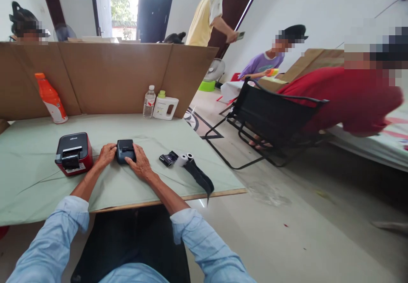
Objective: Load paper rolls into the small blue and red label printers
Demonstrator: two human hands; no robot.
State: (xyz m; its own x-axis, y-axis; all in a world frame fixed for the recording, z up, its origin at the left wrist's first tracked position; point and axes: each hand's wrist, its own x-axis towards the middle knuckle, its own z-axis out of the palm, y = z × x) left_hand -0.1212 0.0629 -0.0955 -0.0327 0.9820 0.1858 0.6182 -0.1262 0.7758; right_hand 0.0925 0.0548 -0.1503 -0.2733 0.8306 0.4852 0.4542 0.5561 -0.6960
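A small black printer (125, 149) sits on the green table cover (38, 185) in front of me. My left hand (106, 154) grips its left side with curled fingers. My right hand (139, 162) lies against its right side, fingers wrapped over its front corner. To the left stands a larger red and black printer (74, 153) with a label in its slot. To the right lie two white paper rolls (184, 159) and a black wrapper (200, 176) that trails over the table edge.
A cardboard screen (108, 77) walls the back of the table. Against it stand an orange bottle (51, 99), a clear water bottle (148, 102) and a white jug (165, 106). A black folding chair (270, 119) stands on the right, with several people nearby.
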